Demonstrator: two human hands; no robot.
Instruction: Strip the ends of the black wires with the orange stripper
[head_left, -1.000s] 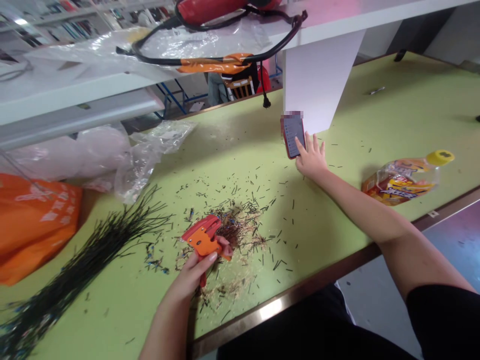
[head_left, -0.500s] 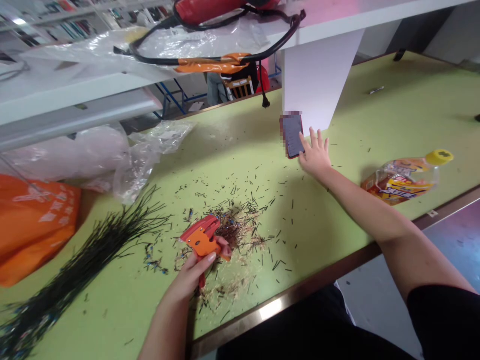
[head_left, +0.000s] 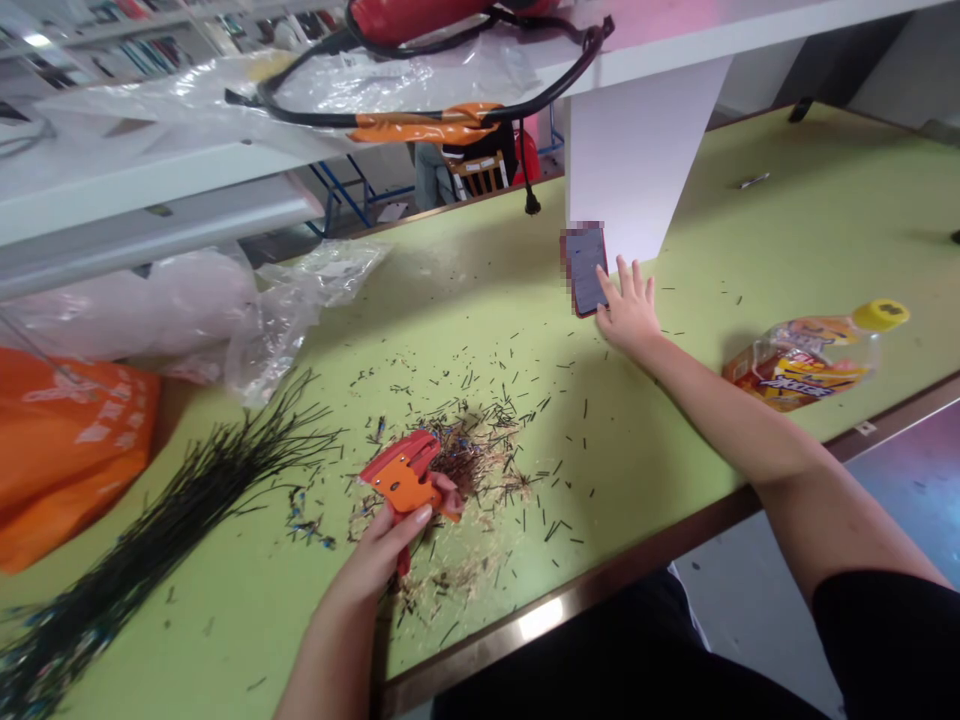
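My left hand (head_left: 401, 530) is wrapped round the handle of a red and orange wire stripper (head_left: 401, 480), held over a heap of cut wire scraps (head_left: 461, 455). Nothing shows between the tool's jaws. My right hand (head_left: 630, 310) has its fingers spread at a smartphone (head_left: 587, 268), which leans against a white upright panel (head_left: 637, 160). One fingertip is at the right side of the lit screen; part of the picture around the phone is pixelated. Left of the tool lies a long bundle of thin black wires (head_left: 172, 530).
A bottle with a yellow cap (head_left: 802, 360) lies on its side by my right forearm. An orange bag (head_left: 75, 450) and clear plastic wrap (head_left: 277, 310) are at the left. Overhead runs a white shelf (head_left: 172, 180) with a black cable (head_left: 529, 170) hanging down. Short wire bits litter the green table (head_left: 637, 460).
The text on the phone screen looks different, and my right hand has shifted very slightly left. My left hand and the wire stripper stay in place.
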